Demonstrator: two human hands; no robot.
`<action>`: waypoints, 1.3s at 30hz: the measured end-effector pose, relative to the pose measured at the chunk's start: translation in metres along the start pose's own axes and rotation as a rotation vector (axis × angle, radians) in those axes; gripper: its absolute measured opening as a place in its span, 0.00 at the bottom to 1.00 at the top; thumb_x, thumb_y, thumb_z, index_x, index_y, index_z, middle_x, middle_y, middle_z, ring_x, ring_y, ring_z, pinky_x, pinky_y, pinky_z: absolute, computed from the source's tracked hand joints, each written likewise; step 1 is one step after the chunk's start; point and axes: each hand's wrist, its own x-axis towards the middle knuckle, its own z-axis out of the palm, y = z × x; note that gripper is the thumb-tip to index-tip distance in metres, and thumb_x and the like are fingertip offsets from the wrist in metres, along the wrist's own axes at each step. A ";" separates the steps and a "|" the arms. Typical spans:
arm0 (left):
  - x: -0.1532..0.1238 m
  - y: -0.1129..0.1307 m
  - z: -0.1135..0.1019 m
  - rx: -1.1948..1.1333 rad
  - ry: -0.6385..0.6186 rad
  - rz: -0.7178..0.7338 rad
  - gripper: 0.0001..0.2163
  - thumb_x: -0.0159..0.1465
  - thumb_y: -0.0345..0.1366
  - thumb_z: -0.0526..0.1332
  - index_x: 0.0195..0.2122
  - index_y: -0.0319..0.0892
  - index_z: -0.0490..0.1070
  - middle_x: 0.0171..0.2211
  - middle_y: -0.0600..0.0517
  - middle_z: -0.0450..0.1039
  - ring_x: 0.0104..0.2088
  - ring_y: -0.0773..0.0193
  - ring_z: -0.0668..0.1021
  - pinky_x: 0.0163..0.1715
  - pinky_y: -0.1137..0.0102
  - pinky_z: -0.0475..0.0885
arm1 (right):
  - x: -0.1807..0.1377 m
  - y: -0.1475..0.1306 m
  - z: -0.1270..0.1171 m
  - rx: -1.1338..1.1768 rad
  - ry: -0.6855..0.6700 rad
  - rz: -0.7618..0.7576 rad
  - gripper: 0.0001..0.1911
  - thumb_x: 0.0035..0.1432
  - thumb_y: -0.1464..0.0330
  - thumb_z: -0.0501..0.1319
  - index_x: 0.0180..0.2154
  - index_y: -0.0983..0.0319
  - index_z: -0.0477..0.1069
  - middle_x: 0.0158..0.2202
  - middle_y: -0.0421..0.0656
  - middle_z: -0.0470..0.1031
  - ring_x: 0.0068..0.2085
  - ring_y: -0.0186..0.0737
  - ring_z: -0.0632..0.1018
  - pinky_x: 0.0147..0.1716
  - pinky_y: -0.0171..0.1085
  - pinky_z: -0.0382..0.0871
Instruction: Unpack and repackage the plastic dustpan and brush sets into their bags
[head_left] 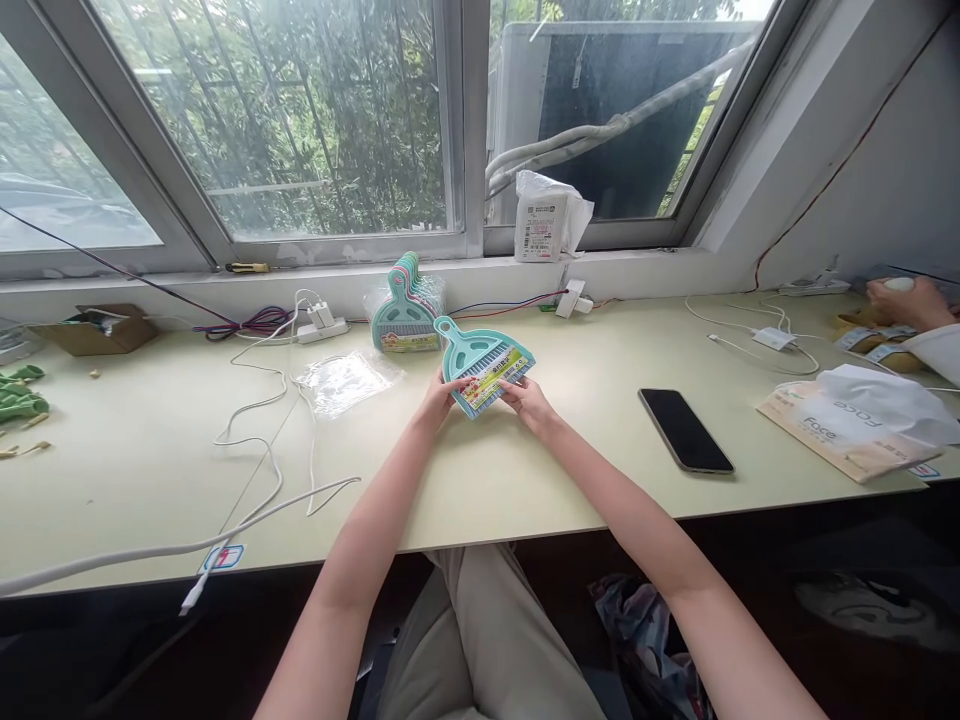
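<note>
A teal mini dustpan and brush set (480, 352) with a colourful printed label is tilted above the table, its handle pointing up and left. My left hand (442, 396) grips its lower left edge, thumb across the label. At the lower right edge, my right hand (525, 402) pinches it with the thumb on the front; the fingers behind are partly hidden. Just behind stands a stack of similar dustpan sets (405, 310) in teal, pink and green, partly in clear plastic. A clear plastic bag (349, 383) lies flat left of my left hand.
To the right are a black phone (685, 430) and a tissue pack (855, 420). White cables (277, 470) trail across the left, near a power strip (322, 326) and an open cardboard box (97, 332). Another person's hand (911, 303) is at the far right, by tape rolls (874, 343).
</note>
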 end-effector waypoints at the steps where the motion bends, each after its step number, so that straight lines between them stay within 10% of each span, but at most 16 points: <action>1: 0.000 0.000 -0.001 -0.001 0.002 -0.004 0.25 0.51 0.35 0.68 0.50 0.44 0.67 0.47 0.46 0.73 0.47 0.53 0.76 0.46 0.60 0.73 | 0.000 0.000 0.000 0.011 0.002 0.012 0.14 0.45 0.68 0.70 0.36 0.60 0.70 0.43 0.43 0.77 0.42 0.41 0.79 0.53 0.42 0.71; 39: -0.005 0.005 0.004 0.041 0.037 0.000 0.30 0.48 0.36 0.70 0.53 0.44 0.65 0.49 0.43 0.72 0.50 0.49 0.74 0.49 0.57 0.71 | 0.004 0.000 -0.004 -0.083 -0.018 0.034 0.11 0.53 0.70 0.65 0.40 0.63 0.71 0.45 0.46 0.76 0.45 0.40 0.78 0.52 0.43 0.71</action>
